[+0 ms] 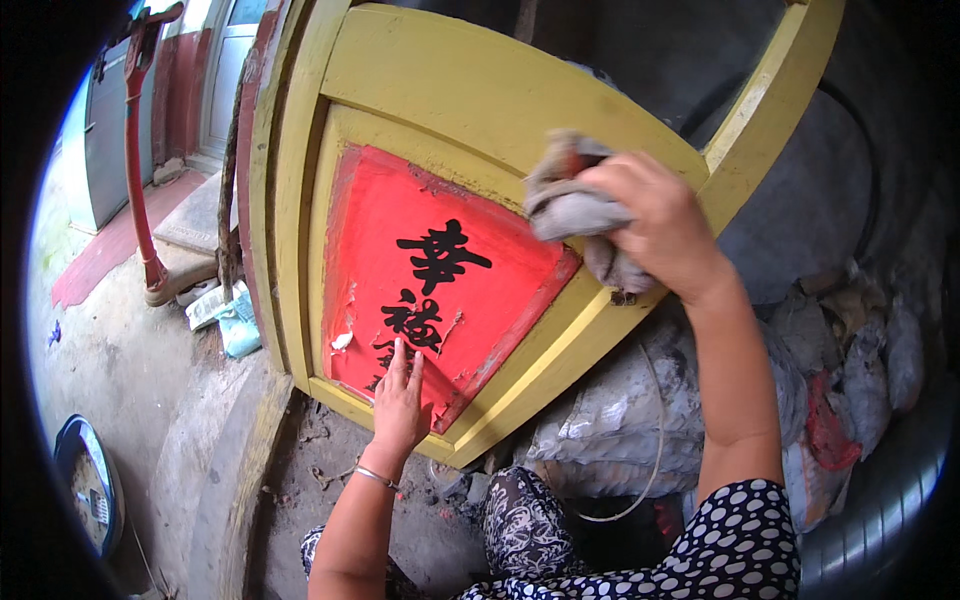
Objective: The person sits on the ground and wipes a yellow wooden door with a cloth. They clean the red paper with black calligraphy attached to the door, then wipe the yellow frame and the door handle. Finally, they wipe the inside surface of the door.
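A yellow wooden door (487, 90) stands in front of me. Its lower panel bears a red paper sheet (480, 285) with black brushed writing, torn and peeling in places. My left hand (401, 401) rests on the lower part of the sheet with the fingers extended and apart, holding nothing. In my right hand (652, 214) is a bunched grey cloth (574, 199), over the panel's right side near the sheet's upper right corner. The hand is slightly blurred, and whether the cloth presses on the wood I cannot tell.
Filled sacks (615, 420) are piled right of the door. A concrete threshold (232, 480) runs along the left. Beyond it are a red-handled tool (135, 165), a blue plastic bag (240, 322) and a basin (112, 487). A thin hose (660, 420) loops before the sacks.
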The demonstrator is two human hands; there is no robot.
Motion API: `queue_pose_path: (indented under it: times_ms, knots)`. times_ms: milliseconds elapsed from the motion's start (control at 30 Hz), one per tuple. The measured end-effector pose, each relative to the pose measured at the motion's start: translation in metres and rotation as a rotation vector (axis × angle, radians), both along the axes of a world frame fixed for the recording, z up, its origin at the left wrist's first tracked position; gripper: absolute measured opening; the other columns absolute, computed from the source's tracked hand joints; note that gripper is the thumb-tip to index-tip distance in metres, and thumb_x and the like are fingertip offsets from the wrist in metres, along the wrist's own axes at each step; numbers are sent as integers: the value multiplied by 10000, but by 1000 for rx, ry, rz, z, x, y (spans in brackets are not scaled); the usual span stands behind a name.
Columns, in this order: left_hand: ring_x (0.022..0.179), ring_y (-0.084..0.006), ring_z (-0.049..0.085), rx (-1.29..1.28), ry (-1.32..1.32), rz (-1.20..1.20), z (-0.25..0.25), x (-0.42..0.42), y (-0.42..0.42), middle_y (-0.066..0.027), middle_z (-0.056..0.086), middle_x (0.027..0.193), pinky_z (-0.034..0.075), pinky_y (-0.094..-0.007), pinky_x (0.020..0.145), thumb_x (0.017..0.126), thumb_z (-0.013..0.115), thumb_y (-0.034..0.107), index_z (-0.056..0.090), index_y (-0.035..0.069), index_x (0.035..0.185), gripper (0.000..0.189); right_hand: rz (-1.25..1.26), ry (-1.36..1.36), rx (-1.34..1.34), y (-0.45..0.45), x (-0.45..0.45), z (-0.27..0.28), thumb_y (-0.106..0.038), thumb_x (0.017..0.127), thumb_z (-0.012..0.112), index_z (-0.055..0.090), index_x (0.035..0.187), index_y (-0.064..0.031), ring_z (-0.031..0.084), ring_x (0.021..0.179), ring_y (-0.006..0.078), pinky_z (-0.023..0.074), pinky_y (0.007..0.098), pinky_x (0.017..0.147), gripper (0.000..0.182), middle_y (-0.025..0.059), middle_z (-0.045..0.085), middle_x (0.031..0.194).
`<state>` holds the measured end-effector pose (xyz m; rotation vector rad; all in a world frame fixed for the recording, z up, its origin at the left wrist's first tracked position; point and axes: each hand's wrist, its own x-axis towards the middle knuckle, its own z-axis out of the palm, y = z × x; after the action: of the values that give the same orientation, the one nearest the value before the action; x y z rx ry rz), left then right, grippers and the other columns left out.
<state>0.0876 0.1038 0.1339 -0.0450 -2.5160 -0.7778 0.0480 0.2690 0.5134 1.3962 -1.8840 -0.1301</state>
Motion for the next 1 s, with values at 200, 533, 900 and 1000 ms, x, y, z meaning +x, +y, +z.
queue_pose_path:
  times_ms: [200,533,900,1000]
  knots:
    - [1333,-341,360,10,19,3,-3,1,0,-239,130,1533,390,-412,997,634,687,90,335,43,1433,874,-185,-88,-168,89,25,-41,28,657,706,593,997,-10,577,883,369,478,421,777,360,167,591,936]
    - [1307,-351,388,-3,2,1,-2,0,2,-248,133,1527,397,-421,987,634,673,75,326,28,1434,873,-54,123,-335,44,-4,-36,21,670,704,571,1067,-37,575,921,376,469,436,805,422,156,594,976]
    - [1317,-344,375,9,-90,-14,2,-1,4,-232,118,1535,397,-425,994,624,691,96,313,40,1443,904,60,-36,149,-2,-14,-9,-49,657,700,625,893,-93,596,811,284,482,394,753,251,72,609,823]
    - [1319,-344,374,-6,-54,21,-1,-1,3,-220,115,1540,393,-430,1002,620,689,84,315,48,1444,906,74,123,-32,20,-14,-6,-40,664,693,607,968,-108,586,851,297,476,402,767,323,73,593,895]
